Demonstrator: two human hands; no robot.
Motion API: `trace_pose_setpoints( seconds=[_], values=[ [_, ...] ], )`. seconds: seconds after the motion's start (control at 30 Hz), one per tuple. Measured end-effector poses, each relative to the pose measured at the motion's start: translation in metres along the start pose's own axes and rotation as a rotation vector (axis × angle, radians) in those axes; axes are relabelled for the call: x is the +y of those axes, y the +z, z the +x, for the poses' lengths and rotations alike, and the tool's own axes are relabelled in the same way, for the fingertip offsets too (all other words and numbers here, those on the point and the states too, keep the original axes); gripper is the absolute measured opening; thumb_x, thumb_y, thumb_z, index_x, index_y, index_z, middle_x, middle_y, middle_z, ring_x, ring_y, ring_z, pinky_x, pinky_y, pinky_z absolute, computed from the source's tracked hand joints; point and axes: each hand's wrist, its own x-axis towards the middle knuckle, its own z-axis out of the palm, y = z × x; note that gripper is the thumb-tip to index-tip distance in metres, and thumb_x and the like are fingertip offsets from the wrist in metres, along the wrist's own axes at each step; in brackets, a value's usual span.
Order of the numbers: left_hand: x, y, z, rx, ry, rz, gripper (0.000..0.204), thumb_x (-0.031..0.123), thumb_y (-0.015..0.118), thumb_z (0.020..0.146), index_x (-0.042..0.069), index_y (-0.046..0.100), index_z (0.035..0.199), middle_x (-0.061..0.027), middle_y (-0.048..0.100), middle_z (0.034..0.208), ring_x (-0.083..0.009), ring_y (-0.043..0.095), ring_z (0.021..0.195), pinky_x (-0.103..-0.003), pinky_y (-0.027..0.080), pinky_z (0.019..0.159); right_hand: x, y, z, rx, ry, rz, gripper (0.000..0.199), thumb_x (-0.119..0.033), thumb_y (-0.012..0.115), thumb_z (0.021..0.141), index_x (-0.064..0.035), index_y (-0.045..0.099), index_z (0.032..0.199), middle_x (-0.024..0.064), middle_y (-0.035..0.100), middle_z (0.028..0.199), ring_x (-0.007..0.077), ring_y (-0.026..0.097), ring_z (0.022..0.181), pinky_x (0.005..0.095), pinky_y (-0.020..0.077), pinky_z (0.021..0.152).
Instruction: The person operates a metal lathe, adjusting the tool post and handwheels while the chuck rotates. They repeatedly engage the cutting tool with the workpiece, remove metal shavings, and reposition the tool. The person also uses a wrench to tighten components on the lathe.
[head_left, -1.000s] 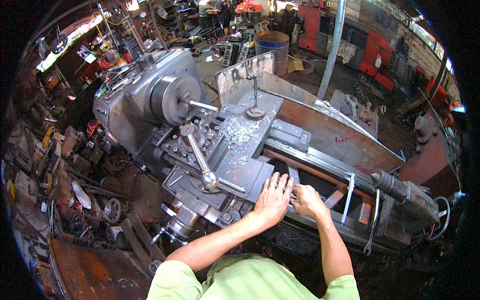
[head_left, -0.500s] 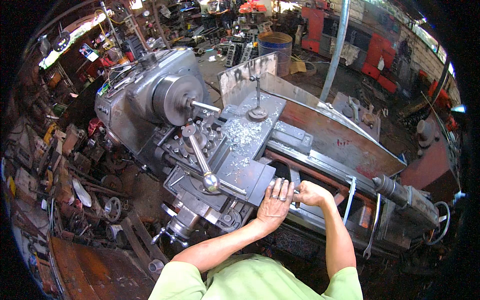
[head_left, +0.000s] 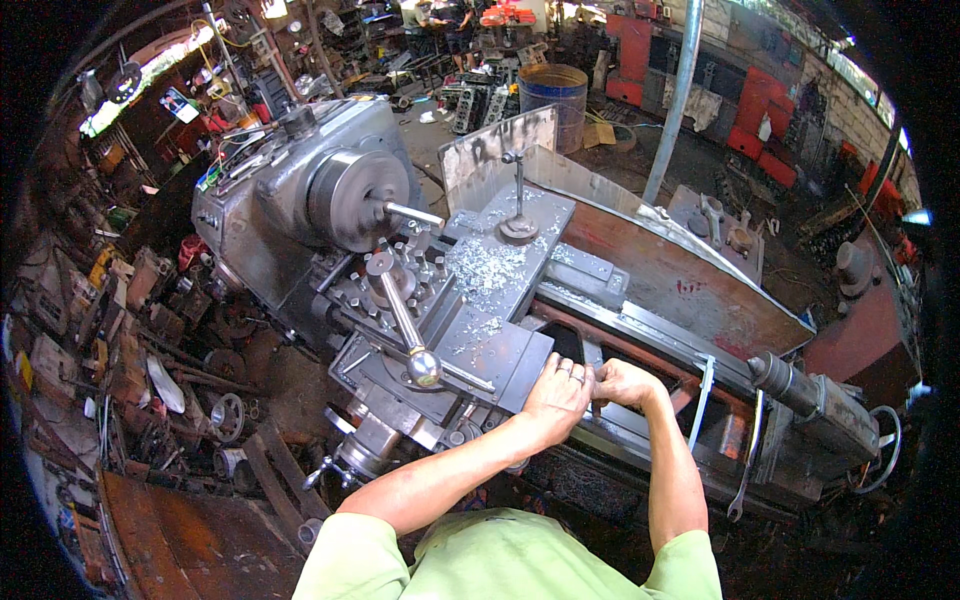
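Observation:
My left hand (head_left: 558,395) lies on the right edge of the grey lathe carriage plate (head_left: 478,352), fingers curled over that edge, a ring on one finger. Right beside it, touching it, my right hand (head_left: 622,382) is closed in a fist over the lathe bed (head_left: 640,330); whatever it holds is hidden. A long lever with a ball knob (head_left: 422,367) sticks out from the tool post just left of my left hand. The chuck (head_left: 358,197) with a thin rod sits farther back left. Metal chips (head_left: 482,266) cover the cross slide.
A tailstock (head_left: 812,398) and a handwheel (head_left: 882,448) sit at the right end of the bed. Two wrenches (head_left: 700,402) hang off the bed rail near my right forearm. A steel pole (head_left: 676,100) and a blue drum (head_left: 557,92) stand behind. Scrap parts (head_left: 150,380) litter the floor on the left.
My left hand has slid from flat on the carriage plate to its right edge. My right hand has closed into a fist and drawn up against the left one.

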Motion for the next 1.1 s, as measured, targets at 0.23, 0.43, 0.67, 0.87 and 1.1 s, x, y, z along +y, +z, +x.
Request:
trace_pose_setpoints(
  seconds=[0.23, 0.43, 0.67, 0.87, 1.1],
  values=[
    [-0.011, -0.009, 0.014, -0.153, 0.065, -0.071, 0.063, 0.018, 0.075, 0.065, -0.008, 0.057, 0.120, -0.0197, 0.065, 0.110, -0.0336, 0.062, 0.107, -0.048, 0.044, 0.100, 0.007, 0.028, -0.016, 0.428, -0.172, 0.000, 0.028, -0.021, 0.076, 0.082, 0.0030, 0.072, 0.096, 0.0118, 0.072, 0.086, 0.0212, 0.068, 0.077, 0.0328, 0.0531, 0.071],
    [-0.019, -0.020, 0.033, -0.426, 0.088, -0.176, 0.063, 0.026, 0.078, 0.065, -0.003, 0.062, 0.118, -0.0208, 0.067, 0.115, -0.0336, 0.063, 0.112, -0.046, 0.046, 0.099, 0.001, 0.075, -0.045, 0.926, -0.454, -0.617, 0.042, -0.014, 0.084, 0.066, -0.0051, 0.071, 0.105, 0.0126, 0.065, 0.107, 0.0319, 0.062, 0.100, 0.0419, 0.0498, 0.086],
    [-0.029, -0.027, 0.057, -0.712, 0.122, -0.256, 0.053, 0.032, 0.082, 0.063, 0.003, 0.075, 0.107, -0.0210, 0.070, 0.118, -0.0320, 0.068, 0.112, -0.043, 0.054, 0.094, 0.013, 0.109, -0.020, 1.080, -0.388, -0.798, 0.040, -0.015, 0.074, 0.071, -0.0045, 0.065, 0.108, 0.0149, 0.062, 0.113, 0.0339, 0.057, 0.105, 0.0473, 0.0416, 0.087],
    [-0.032, -0.023, 0.031, -0.266, 0.128, -0.381, 0.076, 0.025, 0.079, 0.063, -0.005, 0.055, 0.129, -0.0254, 0.061, 0.125, -0.0396, 0.056, 0.122, -0.051, 0.045, 0.103, 0.020, 0.111, -0.013, 1.017, -0.295, -0.763, 0.027, -0.019, 0.069, 0.077, -0.0044, 0.062, 0.099, 0.0137, 0.062, 0.099, 0.0319, 0.057, 0.094, 0.0458, 0.0397, 0.078],
    [-0.030, -0.055, -0.116, 0.245, -0.083, -0.543, 0.063, 0.018, 0.072, 0.077, 0.003, 0.054, 0.136, -0.0177, 0.055, 0.136, -0.0353, 0.049, 0.130, -0.052, 0.039, 0.109, 0.008, 0.112, -0.012, 1.019, -0.329, -0.559, 0.025, -0.029, 0.067, 0.090, -0.0061, 0.059, 0.085, 0.0157, 0.062, 0.074, 0.0383, 0.060, 0.073, 0.0473, 0.0424, 0.066]
  ],
)
